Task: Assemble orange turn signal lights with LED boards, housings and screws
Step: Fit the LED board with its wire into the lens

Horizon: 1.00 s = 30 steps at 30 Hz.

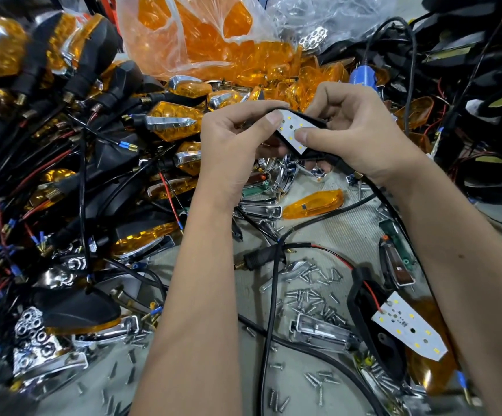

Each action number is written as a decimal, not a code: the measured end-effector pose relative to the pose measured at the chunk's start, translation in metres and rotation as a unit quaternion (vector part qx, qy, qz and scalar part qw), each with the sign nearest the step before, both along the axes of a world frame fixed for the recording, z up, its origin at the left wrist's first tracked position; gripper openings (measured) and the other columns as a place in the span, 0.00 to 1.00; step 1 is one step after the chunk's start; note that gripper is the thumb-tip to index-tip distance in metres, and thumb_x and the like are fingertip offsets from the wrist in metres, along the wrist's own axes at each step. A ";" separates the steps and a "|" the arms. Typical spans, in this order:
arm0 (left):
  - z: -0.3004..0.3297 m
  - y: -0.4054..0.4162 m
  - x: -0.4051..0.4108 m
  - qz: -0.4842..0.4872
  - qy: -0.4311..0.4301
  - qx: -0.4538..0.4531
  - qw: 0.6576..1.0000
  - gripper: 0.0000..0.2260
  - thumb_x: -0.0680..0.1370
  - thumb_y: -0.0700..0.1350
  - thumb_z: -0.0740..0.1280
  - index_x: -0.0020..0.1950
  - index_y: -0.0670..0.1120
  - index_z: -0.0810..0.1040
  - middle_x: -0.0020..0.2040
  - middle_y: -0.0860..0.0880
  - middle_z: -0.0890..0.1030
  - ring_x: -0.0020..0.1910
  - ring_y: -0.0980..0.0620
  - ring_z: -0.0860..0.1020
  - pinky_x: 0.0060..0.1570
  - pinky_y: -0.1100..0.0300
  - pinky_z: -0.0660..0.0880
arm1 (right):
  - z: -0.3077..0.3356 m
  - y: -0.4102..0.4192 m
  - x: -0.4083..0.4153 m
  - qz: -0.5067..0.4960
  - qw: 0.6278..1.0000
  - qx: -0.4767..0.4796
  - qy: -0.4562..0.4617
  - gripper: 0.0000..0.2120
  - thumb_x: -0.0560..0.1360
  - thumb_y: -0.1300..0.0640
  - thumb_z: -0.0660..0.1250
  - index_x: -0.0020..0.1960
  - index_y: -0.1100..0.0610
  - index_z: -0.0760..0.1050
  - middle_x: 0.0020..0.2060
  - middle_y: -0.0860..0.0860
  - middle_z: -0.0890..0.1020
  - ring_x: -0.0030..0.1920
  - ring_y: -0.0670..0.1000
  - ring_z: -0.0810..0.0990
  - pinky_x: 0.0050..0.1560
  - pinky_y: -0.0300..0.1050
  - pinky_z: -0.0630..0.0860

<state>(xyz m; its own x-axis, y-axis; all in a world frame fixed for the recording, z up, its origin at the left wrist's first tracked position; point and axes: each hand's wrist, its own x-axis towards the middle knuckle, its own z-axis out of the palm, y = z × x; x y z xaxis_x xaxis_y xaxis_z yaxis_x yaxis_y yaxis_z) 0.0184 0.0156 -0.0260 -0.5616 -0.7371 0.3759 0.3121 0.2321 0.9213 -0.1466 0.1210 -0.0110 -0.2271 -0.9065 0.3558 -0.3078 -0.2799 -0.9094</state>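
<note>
White LED board [292, 131] is sitting in its black housing [312, 123] while I'm pinching both between my left hand [237, 151] and right hand [354, 136] thumbs and fingers.

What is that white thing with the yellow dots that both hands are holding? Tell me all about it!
The LED board is a flat, white, pointed plate dotted with small yellow LEDs. It sits tilted on a black housing, held up over the cluttered table. The left hand and right hand grip it, both thumbs pressing its face.

Screws [312, 298] before hands; assembled lights [63, 145] left; lens bag [195, 34] behind
</note>
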 end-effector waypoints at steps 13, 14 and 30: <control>0.001 -0.001 0.002 -0.004 -0.006 -0.006 1.000 0.06 0.81 0.37 0.70 0.55 0.40 0.86 0.41 0.44 0.86 0.32 0.47 0.84 0.35 0.56 0.82 | 0.000 0.000 0.001 0.007 0.999 0.014 -0.030 0.12 0.77 0.64 0.74 0.47 0.68 0.72 0.35 0.58 0.80 0.26 0.58 0.79 0.25 0.41 0.75; 0.000 -0.001 0.002 -0.005 -0.006 -0.007 1.000 0.06 0.81 0.37 0.70 0.55 0.40 0.86 0.41 0.44 0.86 0.32 0.47 0.83 0.35 0.56 0.82 | -0.001 0.000 0.000 0.007 0.999 0.014 -0.028 0.12 0.77 0.64 0.74 0.47 0.69 0.72 0.35 0.57 0.80 0.26 0.57 0.78 0.25 0.41 0.75; -0.002 -0.003 0.000 -0.007 0.001 0.001 1.000 0.07 0.81 0.35 0.69 0.54 0.39 0.86 0.43 0.43 0.86 0.34 0.45 0.83 0.36 0.55 0.82 | 0.003 0.000 0.005 -0.016 1.000 -0.004 0.020 0.10 0.76 0.67 0.74 0.46 0.65 0.72 0.42 0.60 0.77 0.28 0.50 0.79 0.28 0.40 0.77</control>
<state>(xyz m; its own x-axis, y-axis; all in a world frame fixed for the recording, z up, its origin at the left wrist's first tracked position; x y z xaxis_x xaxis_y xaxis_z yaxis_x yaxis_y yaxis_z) 0.0189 0.0129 -0.0275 -0.5713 -0.7303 0.3746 0.3164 0.2251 0.9215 -0.1417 0.1209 -0.0076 -0.2416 -0.8958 0.3731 -0.3531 -0.2770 -0.8936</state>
